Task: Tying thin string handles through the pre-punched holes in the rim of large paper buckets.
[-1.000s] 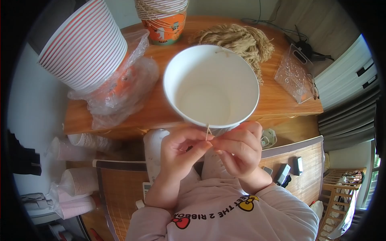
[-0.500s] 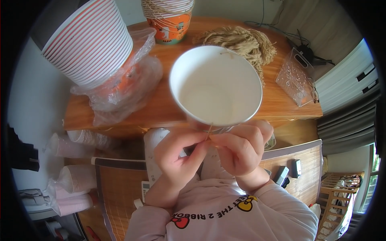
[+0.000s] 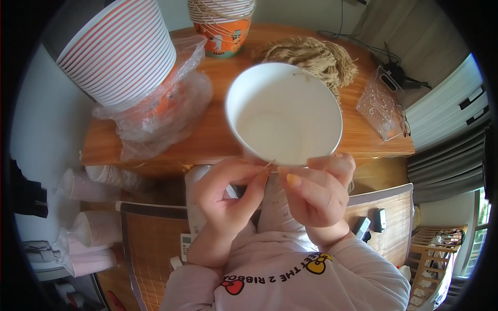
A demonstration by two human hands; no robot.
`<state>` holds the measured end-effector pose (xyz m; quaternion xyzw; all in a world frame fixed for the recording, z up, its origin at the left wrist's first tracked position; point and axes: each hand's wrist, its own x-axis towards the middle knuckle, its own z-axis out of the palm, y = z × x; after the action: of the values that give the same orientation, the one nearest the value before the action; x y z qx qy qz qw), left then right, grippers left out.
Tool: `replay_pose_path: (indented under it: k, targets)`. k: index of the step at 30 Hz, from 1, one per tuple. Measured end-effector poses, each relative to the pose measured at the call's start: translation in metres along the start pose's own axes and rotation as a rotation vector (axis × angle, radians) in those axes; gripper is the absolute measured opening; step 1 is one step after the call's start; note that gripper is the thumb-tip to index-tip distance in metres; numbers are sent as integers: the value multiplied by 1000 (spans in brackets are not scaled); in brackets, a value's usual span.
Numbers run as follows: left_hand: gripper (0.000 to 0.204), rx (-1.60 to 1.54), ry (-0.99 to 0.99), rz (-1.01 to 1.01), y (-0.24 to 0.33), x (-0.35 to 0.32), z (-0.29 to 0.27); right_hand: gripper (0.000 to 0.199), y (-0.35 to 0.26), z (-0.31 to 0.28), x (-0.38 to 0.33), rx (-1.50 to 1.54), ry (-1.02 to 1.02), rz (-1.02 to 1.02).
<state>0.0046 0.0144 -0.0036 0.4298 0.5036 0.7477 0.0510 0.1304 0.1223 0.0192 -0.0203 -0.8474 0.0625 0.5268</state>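
Head view: a thin cord (image 3: pixel 269 164) is pinched between thumb and forefinger of the left hand (image 3: pixel 225 194), right at the near rim of a white-lined paper bucket (image 3: pixel 282 90). Beside it, the right hand (image 3: pixel 321 194) is held half curled, fingertips brought up to the same rim; whether anything is gripped there cannot be told. The bucket is tipped with its mouth toward the wearer, seemingly so that the rim can be reached by both hands; its support is hidden. At the far rim, a small knot (image 3: pixel 301 76) of similar cord can be seen on the inner wall. Just beyond, a tan cord bundle (image 3: pixel 316 56) is laid on the wooden tabletop (image 3: pixel 222 142), apparently kept within easy reach. Farther left, a tall nested stack (image 3: pixel 122 59) is leaned in clear plastic wrapping (image 3: pixel 181 116), probably nested to save room. Behind, an orange-patterned stack (image 3: pixel 225 35) is draped with cords. Off right, a clear basket (image 3: pixel 377 106) is placed.
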Motion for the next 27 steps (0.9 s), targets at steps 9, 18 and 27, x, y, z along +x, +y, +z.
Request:
replay_pose_path:
  k: [9, 18, 27]
  targets:
    - [15, 189, -4, 93, 6, 0, -2, 44, -3, 15, 6, -24, 6, 22]
    - [17, 354, -22, 236, 14, 2, -7, 41, -6, 10, 14, 88, -25, 90]
    - [21, 406, 11, 255, 11, 2, -5, 33, -14, 10, 15, 63, -17, 196]
